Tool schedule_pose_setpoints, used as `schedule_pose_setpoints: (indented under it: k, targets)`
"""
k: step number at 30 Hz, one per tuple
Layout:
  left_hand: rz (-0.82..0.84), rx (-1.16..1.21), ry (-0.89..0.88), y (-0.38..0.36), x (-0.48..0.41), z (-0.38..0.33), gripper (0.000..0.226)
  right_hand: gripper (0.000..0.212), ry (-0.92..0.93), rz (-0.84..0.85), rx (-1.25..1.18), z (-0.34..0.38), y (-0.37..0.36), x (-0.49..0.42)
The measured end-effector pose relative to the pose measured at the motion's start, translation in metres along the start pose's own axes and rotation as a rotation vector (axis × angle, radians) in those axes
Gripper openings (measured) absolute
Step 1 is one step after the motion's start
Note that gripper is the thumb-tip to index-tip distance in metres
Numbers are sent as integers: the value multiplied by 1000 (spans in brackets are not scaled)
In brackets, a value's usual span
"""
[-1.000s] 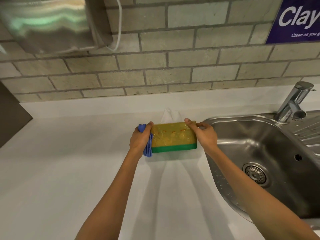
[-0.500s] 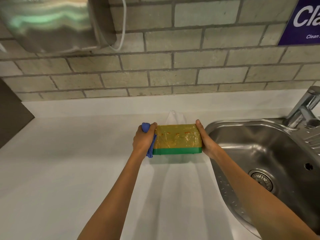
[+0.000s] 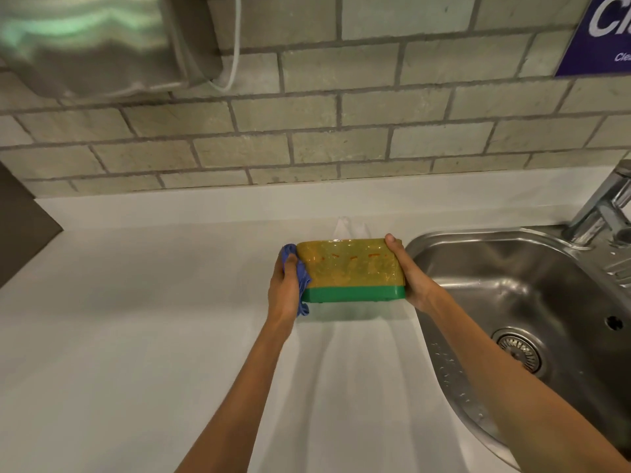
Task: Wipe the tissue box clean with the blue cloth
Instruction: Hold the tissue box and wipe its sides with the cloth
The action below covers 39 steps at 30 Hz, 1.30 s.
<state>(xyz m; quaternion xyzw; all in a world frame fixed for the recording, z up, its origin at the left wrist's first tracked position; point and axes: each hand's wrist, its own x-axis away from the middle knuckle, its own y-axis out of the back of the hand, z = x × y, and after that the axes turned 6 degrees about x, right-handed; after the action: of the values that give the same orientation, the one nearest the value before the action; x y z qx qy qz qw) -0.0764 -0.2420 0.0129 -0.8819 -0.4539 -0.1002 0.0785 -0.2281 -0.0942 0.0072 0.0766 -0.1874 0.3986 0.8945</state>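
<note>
Centre frame: left hand (image 3: 285, 290) fingers curled, pressing blue cloth (image 3: 302, 279) to tissue box (image 3: 351, 271) end; right hand (image 3: 408, 273) fingers flat, bracing; keep counter-pressure even

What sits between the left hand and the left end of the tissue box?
In the head view, the crumpled blue cloth lies between the left hand and the yellow, green-based tissue box, pressed against its left end.
</note>
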Motion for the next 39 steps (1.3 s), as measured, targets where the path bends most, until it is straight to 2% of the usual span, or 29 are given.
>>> schedule_pose_setpoints:
  k: [4, 7, 9, 11, 14, 18, 22, 24, 26, 28, 30, 34, 39]
  targets:
    - [-125, -66, -319, -6, 30, 16, 30, 79, 8, -6, -54, -2, -2, 2]
    - [-112, -501, -645, -8, 44, 23, 51, 62, 12, -8, -82, -6, -3, 2]
    - [-124, -806, -827, -9, 47, 22, 52, 62, 13, -14, -79, -8, -4, 2]
    - [-101, -981, -921, -11, 43, 14, 49, 69, 6, -21, -72, -8, -6, 2]
    - [-57, -1096, -951, -16, 32, -4, 47, 77, 1, -36, -67, -10, -6, 2]
    - [-58, -1084, -811, -22, 25, -18, 49, 54, 16, -54, -91, -12, -7, 1]
    - [22, -1177, -1032, -11, 44, 6, 49, 56, 31, -54, -95, -10, -8, 4]
    - [37, -1158, -1081, 6, 47, 18, 49, 64, 22, -53, -87, -9, -9, 5]
    - [-25, -1062, -1036, 15, 43, 18, 46, 78, 3, -71, -73, -8, -12, 6]
    - [-84, -960, -891, 8, 38, 5, 45, 93, -17, -94, -57, -7, -15, 7]
    - [-122, -927, -772, -9, 32, -10, 47, 100, -22, -98, -48, -5, -19, 9]
    - [-112, -1084, -904, -34, 36, -11, 45, 90, -25, -102, -59, -2, -23, 12]
    - [-34, -1116, -1060, -4, 42, 14, 48, 77, -39, -89, -20, -1, -19, 13]
